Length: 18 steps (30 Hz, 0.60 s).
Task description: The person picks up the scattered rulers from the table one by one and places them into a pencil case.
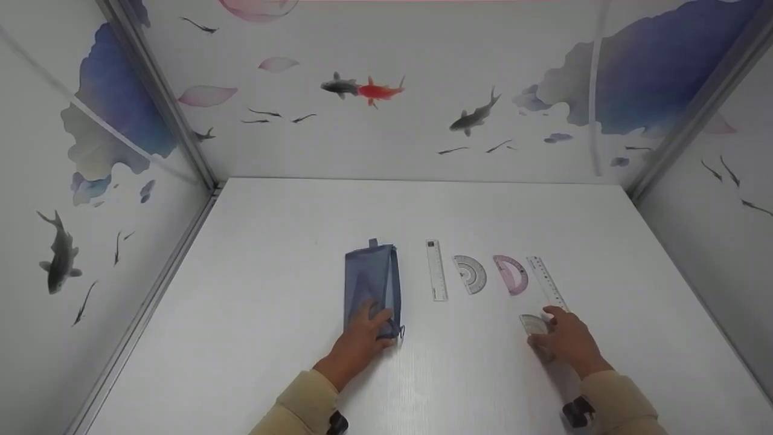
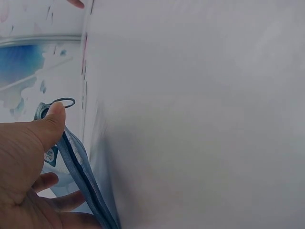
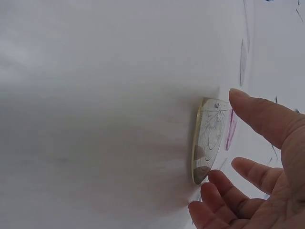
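Note:
My left hand (image 1: 361,337) grips the lower end of a blue zippered mesh pencil case (image 1: 365,269), its thumb at the corner by the zip and its fingers over the case. In the left wrist view a small loop (image 2: 66,101) sticks out beside that thumb. At the right, my right hand (image 1: 570,341) is at a clear protractor (image 1: 531,323), partly hidden by the hand in the head view. Its fingers are spread and loosely bent at the edge of that protractor, and its thumb (image 3: 257,107) stands apart from it. Just beyond lies a clear ruler (image 1: 546,281), its near end by the fingers.
Between the case and the right hand lie another clear ruler (image 1: 436,272), a second clear protractor (image 1: 471,275) and a pink protractor (image 1: 518,275), in a row on the white table (image 1: 272,241). Walls painted with fish (image 1: 474,115) stand at the back and both sides.

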{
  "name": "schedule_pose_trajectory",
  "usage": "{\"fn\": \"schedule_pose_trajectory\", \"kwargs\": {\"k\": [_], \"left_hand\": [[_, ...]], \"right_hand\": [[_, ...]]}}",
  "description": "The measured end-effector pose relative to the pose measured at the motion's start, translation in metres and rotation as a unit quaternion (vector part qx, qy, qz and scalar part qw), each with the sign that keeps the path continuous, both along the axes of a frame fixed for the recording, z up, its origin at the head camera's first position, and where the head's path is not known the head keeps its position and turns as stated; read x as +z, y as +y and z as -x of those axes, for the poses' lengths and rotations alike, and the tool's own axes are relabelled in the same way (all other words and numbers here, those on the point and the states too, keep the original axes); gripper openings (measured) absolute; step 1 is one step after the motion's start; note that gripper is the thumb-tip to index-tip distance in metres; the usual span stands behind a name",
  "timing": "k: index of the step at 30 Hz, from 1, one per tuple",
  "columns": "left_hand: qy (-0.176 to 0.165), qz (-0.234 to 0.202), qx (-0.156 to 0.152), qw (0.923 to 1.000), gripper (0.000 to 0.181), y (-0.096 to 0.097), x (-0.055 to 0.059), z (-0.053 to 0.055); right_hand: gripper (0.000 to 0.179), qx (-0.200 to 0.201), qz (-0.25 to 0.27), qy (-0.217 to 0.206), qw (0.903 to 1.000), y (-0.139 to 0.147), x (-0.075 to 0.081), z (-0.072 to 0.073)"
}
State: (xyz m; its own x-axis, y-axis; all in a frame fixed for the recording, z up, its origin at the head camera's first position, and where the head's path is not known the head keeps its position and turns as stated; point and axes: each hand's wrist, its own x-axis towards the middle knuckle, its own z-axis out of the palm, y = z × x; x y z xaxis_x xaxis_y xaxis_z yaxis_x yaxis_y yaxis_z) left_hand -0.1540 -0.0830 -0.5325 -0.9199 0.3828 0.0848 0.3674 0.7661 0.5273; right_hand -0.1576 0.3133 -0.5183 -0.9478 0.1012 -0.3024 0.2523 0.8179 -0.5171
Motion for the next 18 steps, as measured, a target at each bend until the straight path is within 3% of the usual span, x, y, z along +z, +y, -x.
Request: {"fn": "schedule_pose_trajectory", "kwargs": {"k": [18], "left_hand": [[0.007, -0.010, -0.002, 0.9999, 0.051, 0.0000, -0.0022, 0.0018]], "right_hand": [[0.070, -0.005, -0.013, 0.008, 0.9999, -0.0005, -0.0068, 0.0008]]}}
